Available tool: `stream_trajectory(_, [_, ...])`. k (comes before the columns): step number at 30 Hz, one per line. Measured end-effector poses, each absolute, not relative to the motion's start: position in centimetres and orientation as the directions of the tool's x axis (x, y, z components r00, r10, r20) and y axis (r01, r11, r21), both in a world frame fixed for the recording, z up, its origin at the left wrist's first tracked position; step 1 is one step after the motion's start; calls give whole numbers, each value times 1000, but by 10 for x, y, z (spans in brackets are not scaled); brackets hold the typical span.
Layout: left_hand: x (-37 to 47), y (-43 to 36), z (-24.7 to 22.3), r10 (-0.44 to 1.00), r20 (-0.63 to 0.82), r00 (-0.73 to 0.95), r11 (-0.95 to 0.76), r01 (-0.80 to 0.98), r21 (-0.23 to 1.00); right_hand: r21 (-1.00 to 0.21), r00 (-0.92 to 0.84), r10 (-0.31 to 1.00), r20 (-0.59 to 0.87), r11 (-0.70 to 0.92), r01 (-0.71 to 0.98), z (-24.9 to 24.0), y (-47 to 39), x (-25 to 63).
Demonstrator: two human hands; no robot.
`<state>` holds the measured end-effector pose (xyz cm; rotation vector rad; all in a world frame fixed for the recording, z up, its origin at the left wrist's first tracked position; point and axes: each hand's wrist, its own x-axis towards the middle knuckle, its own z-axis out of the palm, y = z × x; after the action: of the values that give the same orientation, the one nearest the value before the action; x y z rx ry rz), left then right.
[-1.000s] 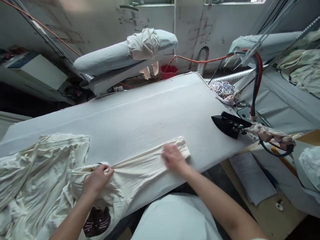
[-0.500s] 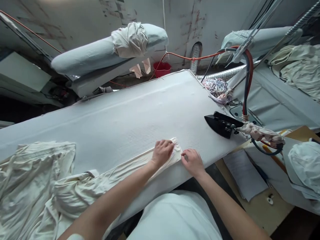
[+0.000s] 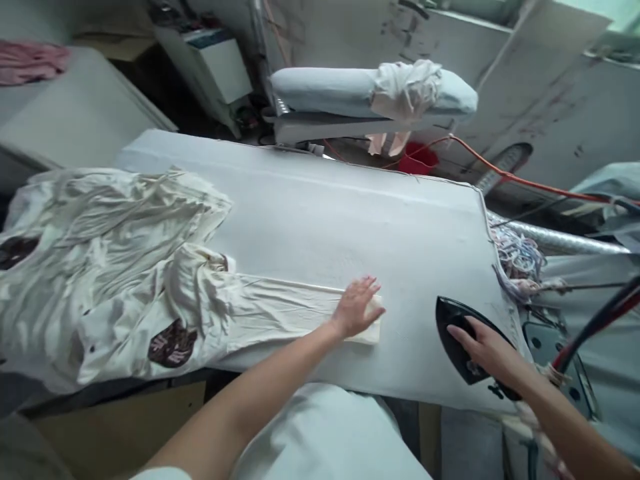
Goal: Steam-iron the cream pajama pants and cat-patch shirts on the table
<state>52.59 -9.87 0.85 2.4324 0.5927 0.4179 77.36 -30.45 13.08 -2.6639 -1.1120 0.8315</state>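
Note:
A cream garment (image 3: 125, 267) with dark printed patches lies bunched at the left of the padded ironing table (image 3: 320, 220). One flat length of it, which looks like a sleeve (image 3: 285, 308), stretches toward the middle. My left hand (image 3: 359, 308) rests flat on the sleeve's end, fingers spread. Over at the right, my right hand (image 3: 483, 343) is wrapped around the handle of a black iron (image 3: 463, 333), which sits on the table cover with its tip pointing away. The iron's rear is partly hidden by my wrist.
A padded arm board (image 3: 330, 90) with a crumpled cloth stands behind the table, near a red bucket (image 3: 419, 159). Tangled strips (image 3: 520, 257) hang at the right end. Hoses (image 3: 600, 327) run to the iron, and an orange cord (image 3: 525, 179) crosses behind.
My view has turned left. My right hand has left the sleeve end and taken hold of the iron. My left hand has opened out flat on the cloth.

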Motion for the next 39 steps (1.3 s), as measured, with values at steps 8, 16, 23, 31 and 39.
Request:
stream_trajectory(8, [301, 20, 26, 970, 160, 184, -229, 909, 349, -380, 387, 780, -493, -592, 710, 115, -179, 608])
stream_trajectory(16, [222, 93, 23, 908, -278, 314, -62, 756, 651, -316, 73, 834, -547, -287, 904, 90, -127, 514])
stream_trajectory(23, [201, 121, 17, 840, -284, 462, -62, 601, 797, -338, 40, 863, -503, -240, 910, 87, 1, 406])
stream_trajectory(31, [181, 85, -2, 915, -241, 325, 37, 526, 850, -213, 714, 499, -491, -864, 457, 79, -177, 627])
stream_trajectory(39, [255, -34, 89, 922, 52, 383, -65, 20, 998, -259, 563, 798, 212, -510, 820, 98, -192, 579])
